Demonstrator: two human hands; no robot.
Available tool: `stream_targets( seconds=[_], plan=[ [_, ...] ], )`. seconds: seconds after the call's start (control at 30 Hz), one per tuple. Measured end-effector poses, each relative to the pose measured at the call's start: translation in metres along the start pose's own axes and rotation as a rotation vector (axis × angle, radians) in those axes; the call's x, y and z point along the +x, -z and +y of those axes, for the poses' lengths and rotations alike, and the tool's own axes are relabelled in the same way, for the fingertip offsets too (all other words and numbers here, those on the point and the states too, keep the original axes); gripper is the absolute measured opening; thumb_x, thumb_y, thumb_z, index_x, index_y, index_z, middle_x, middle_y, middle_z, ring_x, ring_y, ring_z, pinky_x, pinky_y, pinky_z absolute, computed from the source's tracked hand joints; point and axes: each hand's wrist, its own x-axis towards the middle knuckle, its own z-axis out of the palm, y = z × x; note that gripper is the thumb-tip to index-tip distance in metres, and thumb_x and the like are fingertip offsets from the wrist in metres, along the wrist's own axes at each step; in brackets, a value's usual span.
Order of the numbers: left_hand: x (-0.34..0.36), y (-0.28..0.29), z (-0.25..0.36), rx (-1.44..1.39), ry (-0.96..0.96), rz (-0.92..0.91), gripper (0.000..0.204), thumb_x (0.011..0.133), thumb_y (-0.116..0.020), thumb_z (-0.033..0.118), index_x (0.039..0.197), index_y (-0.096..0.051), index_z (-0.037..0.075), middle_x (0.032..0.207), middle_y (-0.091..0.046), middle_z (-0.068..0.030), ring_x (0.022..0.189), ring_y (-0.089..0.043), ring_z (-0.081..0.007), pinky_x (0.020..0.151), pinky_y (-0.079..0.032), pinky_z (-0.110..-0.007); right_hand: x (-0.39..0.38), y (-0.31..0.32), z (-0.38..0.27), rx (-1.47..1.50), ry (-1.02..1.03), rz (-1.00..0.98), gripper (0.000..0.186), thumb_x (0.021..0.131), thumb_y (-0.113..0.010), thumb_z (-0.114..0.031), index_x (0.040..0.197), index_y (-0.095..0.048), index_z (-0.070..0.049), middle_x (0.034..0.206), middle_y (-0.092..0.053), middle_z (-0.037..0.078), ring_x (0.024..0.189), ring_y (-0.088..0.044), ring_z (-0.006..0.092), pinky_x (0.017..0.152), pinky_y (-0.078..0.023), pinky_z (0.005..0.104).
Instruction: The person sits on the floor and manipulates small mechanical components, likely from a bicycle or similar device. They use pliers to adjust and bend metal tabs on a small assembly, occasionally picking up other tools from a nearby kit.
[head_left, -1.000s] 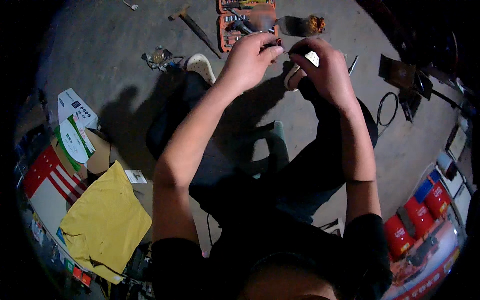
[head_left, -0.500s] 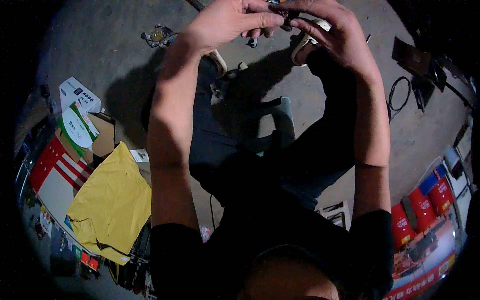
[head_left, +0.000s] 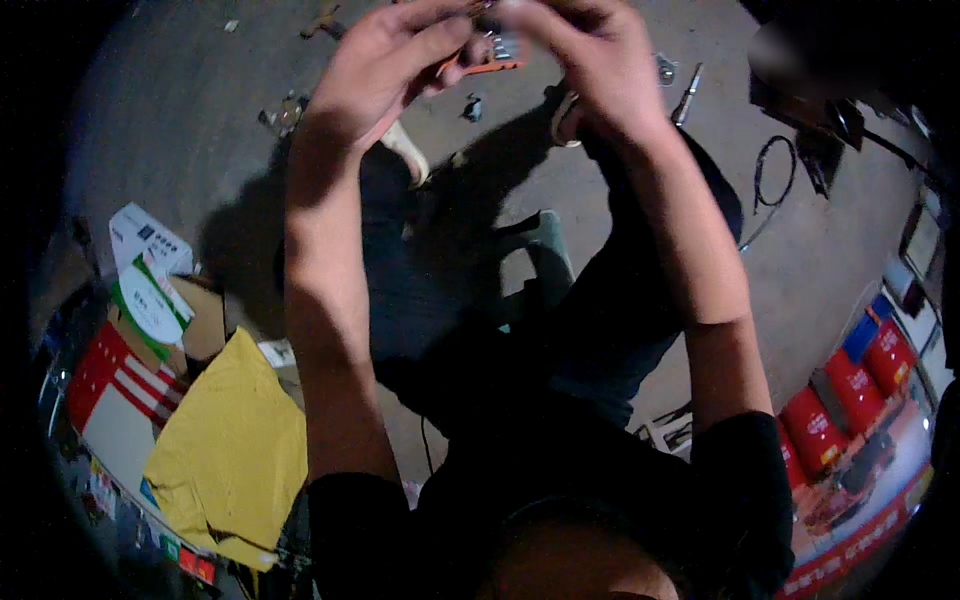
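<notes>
Both arms stretch out to the top of the view, where my hands come close together. My left hand (head_left: 385, 70) is closed, thumb against fingers, around a small dark piece (head_left: 485, 6) that is mostly cut off by the upper edge. Beside it, my right hand (head_left: 605, 65) curls in toward the same piece; its thumb and fingertips are smeared by motion. Just beyond the left fingertips lies an orange-edged holder (head_left: 495, 68) with several silver metal pieces, partly hidden by the hand.
On the grey floor lie a small metal part (head_left: 473, 107), a silver-tipped rod (head_left: 688, 95) and a looped black cable (head_left: 775, 172). Cartons (head_left: 150, 240) and a yellow sheet (head_left: 235, 450) are at left. Red containers (head_left: 850, 385) stand at right. A grey-green stool (head_left: 550, 245) shows between my legs.
The view has shifted, and both hands now appear further left. The orange-edged holder has come into sight behind my left fingers. My right fingers have become blurred.
</notes>
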Motion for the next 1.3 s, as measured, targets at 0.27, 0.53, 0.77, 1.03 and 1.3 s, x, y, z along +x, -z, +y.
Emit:
stream_targets(
  seconds=[0.27, 0.53, 0.77, 1.03, 1.3],
  plan=[
    [0.000, -0.002, -0.006, 0.259, -0.054, 0.391, 0.014, 0.085, -0.061, 0.001, 0.098, -0.062, -0.003, 0.081, -0.064, -0.0093, 0.065, -0.056, -0.0132, 0.060, -0.047, -0.024, 0.001, -0.031, 0.031, 0.376, -0.039, 0.178, 0.020, 0.086, -0.064, -0.015, 0.099, -0.066, 0.001, 0.088, -0.065, 0.004, 0.083, -0.057, 0.0077, 0.072, -0.045, 0.0217],
    [0.005, -0.004, -0.010, 0.069, -0.294, 0.323, 0.029, 0.080, -0.070, 0.009, 0.107, -0.063, 0.000, 0.110, -0.063, -0.0085, 0.088, -0.061, -0.0137, 0.079, -0.047, -0.024, 0.005, -0.033, 0.027, 0.587, -0.229, 0.063, 0.017, 0.086, -0.066, -0.014, 0.082, -0.060, 0.001, 0.076, -0.059, 0.003, 0.071, -0.055, 0.0100, 0.065, -0.046, 0.0248],
    [0.009, -0.006, -0.013, 0.061, -0.249, 0.310, 0.022, 0.086, -0.064, 0.018, 0.103, -0.066, 0.004, 0.102, -0.067, -0.0103, 0.088, -0.065, -0.0161, 0.070, -0.055, -0.029, 0.001, -0.031, 0.027, 0.734, -0.317, -0.007, 0.018, 0.090, -0.059, -0.015, 0.092, -0.060, 0.003, 0.085, -0.061, 0.008, 0.074, -0.062, 0.0148, 0.068, -0.054, 0.0270],
    [0.009, -0.014, -0.010, -0.082, -0.171, 0.359, 0.019, 0.090, -0.058, 0.022, 0.097, -0.065, 0.005, 0.094, -0.067, -0.0087, 0.072, -0.066, -0.0144, 0.050, -0.055, -0.026, -0.004, -0.022, 0.011, 0.640, -0.274, -0.130, 0.030, 0.091, -0.058, -0.019, 0.103, -0.059, 0.009, 0.099, -0.062, 0.013, 0.088, -0.063, 0.0181, 0.085, -0.053, 0.0281],
    [0.013, -0.022, -0.012, -0.178, -0.103, 0.389, 0.023, 0.092, -0.056, 0.027, 0.100, -0.063, 0.007, 0.093, -0.067, -0.0060, 0.081, -0.063, -0.0109, 0.058, -0.049, -0.022, 0.001, -0.022, 0.021, 0.270, -0.156, 0.024, 0.023, 0.088, -0.064, -0.017, 0.094, -0.065, 0.005, 0.083, -0.066, 0.006, 0.076, -0.061, 0.0104, 0.072, -0.049, 0.0236]
  ],
)
